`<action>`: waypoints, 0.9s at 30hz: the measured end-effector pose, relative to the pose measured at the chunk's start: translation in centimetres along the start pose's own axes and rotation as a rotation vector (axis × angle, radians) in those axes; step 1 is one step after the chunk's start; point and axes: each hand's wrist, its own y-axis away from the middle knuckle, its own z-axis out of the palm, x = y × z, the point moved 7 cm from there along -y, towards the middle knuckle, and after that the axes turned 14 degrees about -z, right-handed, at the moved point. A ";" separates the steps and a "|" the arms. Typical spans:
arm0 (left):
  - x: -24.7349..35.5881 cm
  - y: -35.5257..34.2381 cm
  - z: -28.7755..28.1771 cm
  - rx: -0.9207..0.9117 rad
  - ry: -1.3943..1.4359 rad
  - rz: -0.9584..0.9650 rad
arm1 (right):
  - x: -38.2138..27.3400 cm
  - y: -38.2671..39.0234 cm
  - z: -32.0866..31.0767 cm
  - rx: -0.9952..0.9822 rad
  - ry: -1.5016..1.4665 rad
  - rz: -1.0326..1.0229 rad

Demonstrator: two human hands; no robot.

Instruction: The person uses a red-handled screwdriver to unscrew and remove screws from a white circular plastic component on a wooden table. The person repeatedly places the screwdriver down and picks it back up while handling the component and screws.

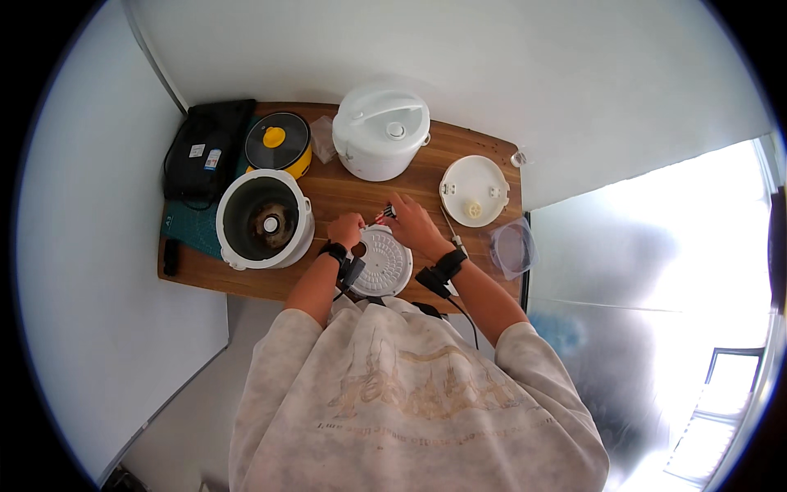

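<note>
A white round plate with rings of vent slots, like a rice cooker's bottom cover (pixel 382 264), lies close to me at the table's near edge. Over its far rim, my right hand (pixel 414 227) is closed on a small black-and-white striped thing (pixel 389 211), whose kind I cannot make out; a bit of red shows beside it. My left hand (pixel 346 230) is closed at the plate's upper left rim, fingertips pinched toward the right hand. What they pinch, if anything, is too small to tell. Left of it stands an open white rice cooker body (pixel 305 220) with a dark, stained inside.
A closed white rice cooker (pixel 381 135) stands at the back. Right of it lies a white round shell (pixel 475 184), near a clear plastic tub (pixel 512 248). At the left are a yellow pot (pixel 279 143), a black bag (pixel 209 148) and a green mat (pixel 188 225).
</note>
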 end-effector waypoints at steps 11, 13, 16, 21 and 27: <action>-0.9 0.1 0.7 -0.074 0.023 -0.040 | -1.7 -0.6 0.1 -0.050 -0.031 -0.017; -1.0 0.0 0.9 -0.076 0.024 -0.047 | -1.7 -0.6 0.2 -0.061 -0.024 -0.002; -1.0 0.1 0.8 -0.069 0.032 -0.063 | -1.7 -0.7 0.6 -0.072 -0.011 -0.010; -1.0 0.1 0.8 -0.060 0.039 -0.066 | -3.0 -0.9 0.8 -0.132 0.039 -0.029; -0.9 0.1 0.7 -0.067 0.040 -0.061 | -3.4 -0.9 0.1 -0.091 0.017 -0.044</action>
